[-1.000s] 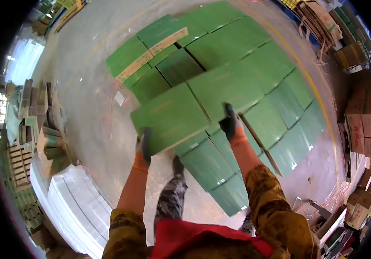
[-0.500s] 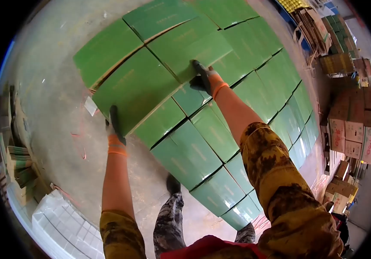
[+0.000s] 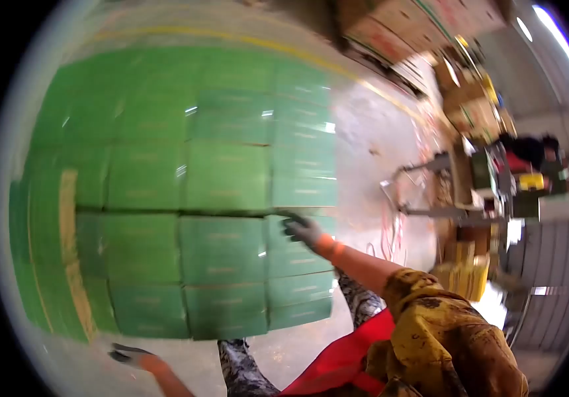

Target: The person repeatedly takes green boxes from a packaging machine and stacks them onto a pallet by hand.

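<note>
Green cardboard boxes point(image 3: 225, 175) stand packed side by side in a large stack, with a dark gap running between two of the rows. My right hand point(image 3: 303, 231), in a dark glove with an orange cuff, is at the stack's right side by the end of that gap. Its fingers are extended and hold nothing; blur hides whether they touch a box. Low on the left, my left hand point(image 3: 129, 356) is off the near edge of the stack, gloved, fingers stretched out and holding nothing. A tan strip point(image 3: 73, 245) shows along a raised box edge at the left.
Grey floor point(image 3: 370, 139) with a yellow line surrounds the stack. Printed cartons point(image 3: 390, 30) are piled at the top. A metal-framed stand point(image 3: 423, 192) is on the right, and a person in dark clothing point(image 3: 529, 151) is beyond it. Strapping lies on the floor there.
My view has swung to the right. Both hands have left the upper green box they were touching; my right hand is now at the stack's right side, my left beside its near edge.
</note>
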`<state>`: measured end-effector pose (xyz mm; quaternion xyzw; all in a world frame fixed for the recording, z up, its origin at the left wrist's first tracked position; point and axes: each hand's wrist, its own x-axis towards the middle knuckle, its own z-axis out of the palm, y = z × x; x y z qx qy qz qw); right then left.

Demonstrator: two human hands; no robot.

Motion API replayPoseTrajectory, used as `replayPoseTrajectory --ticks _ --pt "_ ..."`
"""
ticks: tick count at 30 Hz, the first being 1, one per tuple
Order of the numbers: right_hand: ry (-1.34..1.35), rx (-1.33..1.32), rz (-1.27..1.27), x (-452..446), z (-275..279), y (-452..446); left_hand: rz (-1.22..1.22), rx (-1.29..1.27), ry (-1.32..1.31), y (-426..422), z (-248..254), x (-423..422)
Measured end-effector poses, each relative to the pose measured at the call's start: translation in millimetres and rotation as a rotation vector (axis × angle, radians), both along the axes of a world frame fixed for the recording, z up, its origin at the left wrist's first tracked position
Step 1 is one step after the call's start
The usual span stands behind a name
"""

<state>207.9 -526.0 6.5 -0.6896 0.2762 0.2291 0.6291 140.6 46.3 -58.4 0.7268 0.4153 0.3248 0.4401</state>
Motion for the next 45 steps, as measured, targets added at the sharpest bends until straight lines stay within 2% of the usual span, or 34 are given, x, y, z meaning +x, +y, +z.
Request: replayPoseTrajectory --ticks 1,2,4,6,7,8,9,10,11,12,13,14,15,17,19,22,24,27,29,33,34,35,36,38,40,42,45 --pt "-0.059 0.002 -0.365 -35.0 22.8 -67.5 -0.289 0.130 -0.005 -32.8 -46.7 -36.3" --pt "-0.072 -0.010 -0.574 -70.3 60.8 -136.8 -0.290 -0.565 -0.032 -175.8 26.0 -11.6" --pt "-0.167 -0.085 -0.909 -146.3 126.3 -251.5 -0.525 -0.916 0.118 -364.6 24.0 -18.6" --pt "-0.321 -0.203 -1.166 -215.0 181.6 -352.0 -0.819 -1.174 0.214 -549.3 46.3 -17.4" --pt "-0.392 -0.284 -1.254 -247.7 201.5 -401.9 -1.030 -1.354 0.095 -624.5 -1.6 -19.2" --pt "-0.467 -0.296 -1.345 -270.4 225.4 -448.3 -1.427 -0.962 0.263 -723.2 95.8 -4.4" --pt "-0.535 -0.313 -1.437 -285.0 247.1 -489.3 -1.481 -1.395 0.184 -795.3 146.5 1.5" --pt "-0.607 -0.339 -1.503 -297.1 265.3 -526.9 -1.515 -1.423 0.400 -868.4 193.4 10.7" --pt "-0.665 -0.314 -1.531 -305.0 280.1 -564.1 -1.529 -1.426 0.433 -941.1 214.0 3.4" --pt "-0.674 -0.219 -1.484 -320.3 282.2 -611.5 -1.549 -1.580 0.522 -1011.3 236.3 -3.1" --pt "-0.626 -0.104 -1.583 -325.5 282.3 -665.3 -1.549 -1.736 0.611 -1073.0 254.4 -12.2" --pt "-0.598 -0.097 -1.631 -314.8 294.9 -696.5 -1.667 -1.705 0.506 -1122.8 259.4 -21.5" --pt "-0.469 0.038 -1.633 -331.3 276.3 -759.7 -1.784 -1.675 0.402 -1162.9 261.4 -31.6" --pt "-0.307 -0.038 -1.607 -329.2 284.9 -794.3 -1.628 -1.625 0.282 -1167.3 311.9 -34.2" --pt "-0.259 0.163 -1.606 -328.1 297.4 -820.4 -1.791 -1.507 0.393 -1163.4 317.3 -28.2" --pt "-0.294 0.308 -1.546 -314.9 319.1 -820.3 -1.724 -1.431 0.516 -1160.5 347.5 -32.6" --pt "-0.389 0.410 -1.593 -318.2 296.4 -833.0 -1.711 -1.381 0.535 -1165.2 363.0 -31.4" --pt "-0.351 0.374 -1.602 -320.2 276.3 -843.1 -1.675 -1.273 0.560 -1173.0 376.5 -32.8" --pt "-0.261 0.317 -1.566 -319.7 283.3 -840.2 -1.671 -1.216 0.550 -1173.2 379.3 -34.4" --pt "-0.492 0.445 -1.607 -315.4 323.1 -819.4 -1.677 -1.188 0.474 -1163.4 381.4 -38.5" --pt "-0.574 0.582 -1.495 -331.6 293.9 -827.1 -1.667 -1.182 0.464 -1157.8 381.7 -40.4" --pt "-0.562 0.599 -1.603 -326.0 291.2 -825.4 -1.653 -1.204 0.457 -1153.0 380.9 -39.3" --pt "-0.623 0.624 -1.592 -324.6 288.6 -818.9 -1.638 -1.226 0.450 -1145.8 379.8 -36.6" --pt "-0.720 0.450 -1.525 -321.7 265.4 -801.2 -1.619 -1.247 0.416 -1128.0 383.0 -31.6" --pt "-0.677 0.610 -1.377 -329.3 250.2 -772.3 -1.588 -1.239 0.355 -1098.7 390.0 -27.6" --pt "-0.535 0.432 -1.457 -306.9 304.0 -714.3 -1.537 -1.252 0.322 -1054.5 383.0 -23.6" --pt "-0.522 0.443 -1.360 -279.3 296.2 -645.5 -1.331 -1.291 0.316 -957.3 375.6 -29.0"
